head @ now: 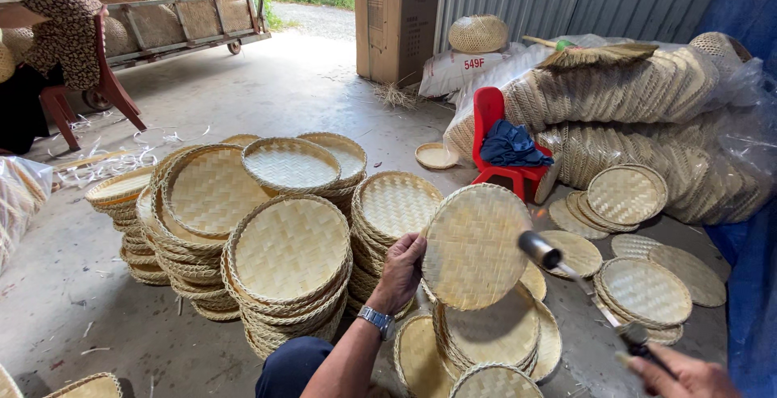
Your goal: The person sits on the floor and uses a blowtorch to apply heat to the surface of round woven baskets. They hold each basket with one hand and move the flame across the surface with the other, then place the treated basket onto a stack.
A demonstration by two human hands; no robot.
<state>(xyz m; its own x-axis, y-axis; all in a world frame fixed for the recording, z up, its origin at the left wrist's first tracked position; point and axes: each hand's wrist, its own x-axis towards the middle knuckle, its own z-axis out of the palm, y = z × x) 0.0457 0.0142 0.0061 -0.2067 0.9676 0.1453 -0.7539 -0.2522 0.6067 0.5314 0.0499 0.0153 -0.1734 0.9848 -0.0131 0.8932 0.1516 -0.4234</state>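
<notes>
My left hand, with a metal watch on the wrist, grips the left rim of a round woven bamboo tray and holds it up on edge, its flat bottom facing me. My right hand, at the lower right corner, holds the handle of a hammer; its metal head sits just right of the tray's rim. Below the tray lie stacks of similar trays.
Several stacks of woven trays cover the concrete floor to the left. A red plastic chair with blue cloth stands behind, beside bagged tray piles. A person sits on a chair at far left near a loaded cart.
</notes>
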